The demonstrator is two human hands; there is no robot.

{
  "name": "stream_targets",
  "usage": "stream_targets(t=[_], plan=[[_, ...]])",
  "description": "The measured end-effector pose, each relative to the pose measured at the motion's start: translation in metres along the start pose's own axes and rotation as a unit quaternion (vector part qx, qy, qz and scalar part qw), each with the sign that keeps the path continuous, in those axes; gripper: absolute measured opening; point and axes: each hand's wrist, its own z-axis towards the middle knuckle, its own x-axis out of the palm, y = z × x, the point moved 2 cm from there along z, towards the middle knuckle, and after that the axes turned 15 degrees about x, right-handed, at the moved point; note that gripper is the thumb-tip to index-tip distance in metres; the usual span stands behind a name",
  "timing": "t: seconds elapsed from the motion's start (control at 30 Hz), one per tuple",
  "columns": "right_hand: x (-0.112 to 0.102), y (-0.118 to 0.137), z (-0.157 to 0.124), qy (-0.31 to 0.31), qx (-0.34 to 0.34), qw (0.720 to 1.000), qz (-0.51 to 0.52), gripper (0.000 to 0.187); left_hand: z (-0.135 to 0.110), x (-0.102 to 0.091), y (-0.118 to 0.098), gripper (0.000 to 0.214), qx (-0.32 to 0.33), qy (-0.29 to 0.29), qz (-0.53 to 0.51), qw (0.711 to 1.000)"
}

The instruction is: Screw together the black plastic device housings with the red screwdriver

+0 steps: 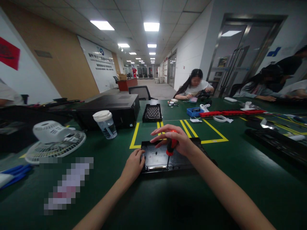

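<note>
In front of me on the green table lies a shallow black tray-like casing (153, 159) with a shiny metallic inner face. My left hand (134, 163) rests on its left edge, the fingers curled over the rim. A red and black screwdriver (171, 145) stands nearly upright above the casing, its shaft pointing down at the near inner edge. My right hand (178, 140) grips the handle near its top, with some fingers stretched out to the left. Whether the tip sits on a screw is too small to tell.
Left of the casing stand a lidded cup (106, 125), a white fan (56, 137) and a large black computer case (107, 110). Behind it lies a black tray of round pieces (152, 113). A blue bin (194, 111) is farther right; a person (194, 84) sits across the table.
</note>
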Motion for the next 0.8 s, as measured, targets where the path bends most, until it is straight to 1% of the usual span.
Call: stream_targets(t=[0.07,0.17,0.3,0.37,0.47,0.63,0.8], plan=[[-0.0018,-0.0012,-0.0006,0.019,0.007,1.000,0.007,0.017,0.0001,0.0005,0.0001,0.026,0.002,-0.001,0.000,1.000],[-0.0063,-0.0040,-0.0004,0.009,-0.002,1.000,0.008,0.014,0.0001,0.0016,0.0008,0.025,0.004,-0.003,0.002,1.000],[-0.0101,-0.0069,0.0005,-0.020,-0.017,1.000,0.014,0.024,-0.0001,0.0025,0.0016,0.026,0.003,0.003,0.003,1.000],[-0.0104,-0.0070,0.0008,-0.029,-0.020,0.999,0.018,0.024,-0.0002,0.0024,0.0017,0.026,0.001,0.005,0.003,1.000],[-0.0091,-0.0060,0.0016,-0.023,-0.022,0.999,0.033,0.025,-0.0004,0.0020,0.0015,0.027,-0.001,0.007,0.003,1.000],[-0.0068,-0.0037,0.0029,0.002,-0.009,0.997,0.072,0.034,-0.0006,0.0014,0.0011,0.027,0.002,0.001,0.001,1.000],[-0.0080,-0.0026,0.0027,-0.004,0.015,0.998,0.063,0.031,-0.0004,0.0007,0.0007,0.026,0.006,-0.004,-0.001,1.000]])
